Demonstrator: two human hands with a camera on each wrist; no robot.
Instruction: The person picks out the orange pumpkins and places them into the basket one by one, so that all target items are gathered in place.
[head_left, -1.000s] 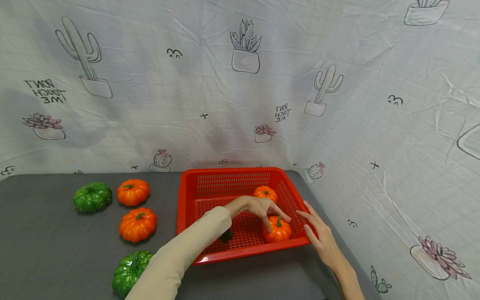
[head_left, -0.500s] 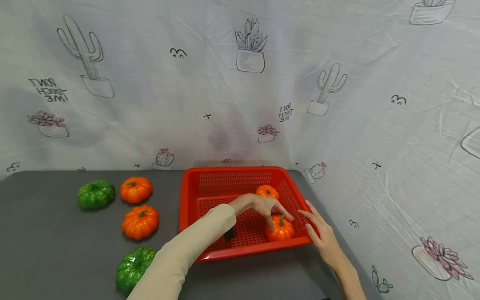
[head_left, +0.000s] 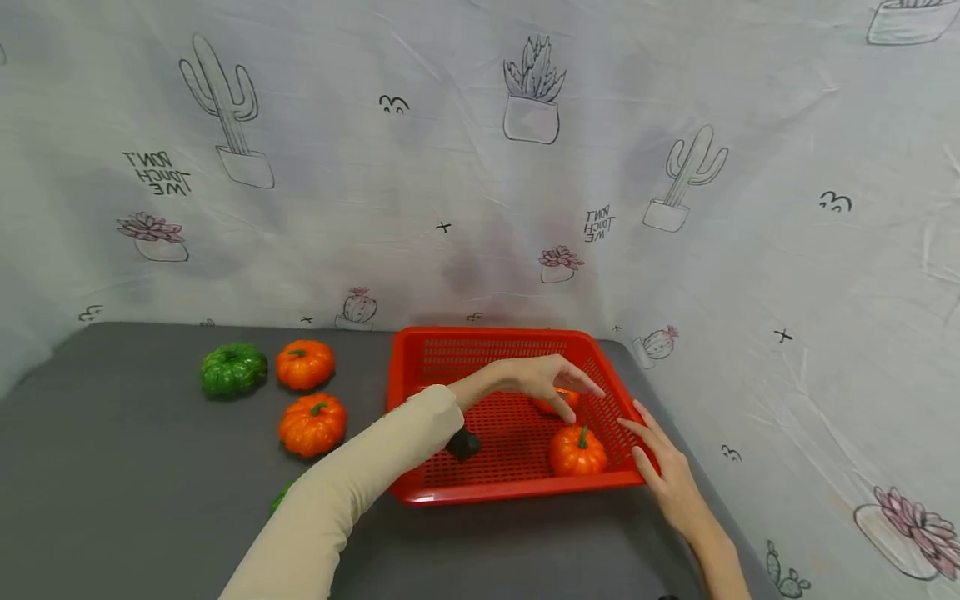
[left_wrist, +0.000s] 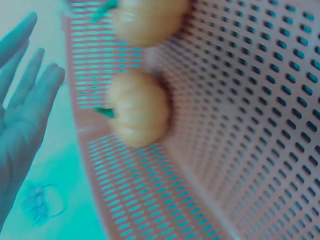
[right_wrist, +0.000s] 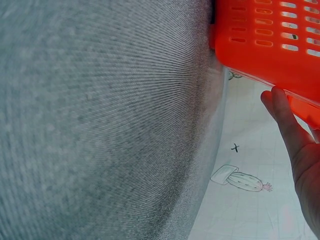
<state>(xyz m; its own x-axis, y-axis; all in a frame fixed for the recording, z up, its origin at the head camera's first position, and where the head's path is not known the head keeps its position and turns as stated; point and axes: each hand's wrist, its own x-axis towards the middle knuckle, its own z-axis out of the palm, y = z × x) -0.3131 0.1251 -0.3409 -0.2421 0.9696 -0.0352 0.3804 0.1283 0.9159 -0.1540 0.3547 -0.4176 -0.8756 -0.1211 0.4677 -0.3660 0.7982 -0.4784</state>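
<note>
In the head view my left hand hovers over the red plastic basket, its fingers extended and holding nothing. Just below it sits an orange pumpkin with a green stem. A second orange pumpkin lies farther back in the basket, partly hidden by the hand. The left wrist view, in odd colours, shows both pumpkins against the basket wall and the hand apart from them. My right hand rests on the basket's right rim near the front corner, fingers fairly straight; the right wrist view shows fingertips touching the rim.
Left of the basket on the grey table are a green pumpkin and two orange ones, one behind and one in front. My left sleeve mostly covers another green pumpkin. Cactus-printed cloth hangs behind.
My left hand has let go of the front orange pumpkin and lifted up and back from it. The right hand stays at the rim. The head view has shifted left.
</note>
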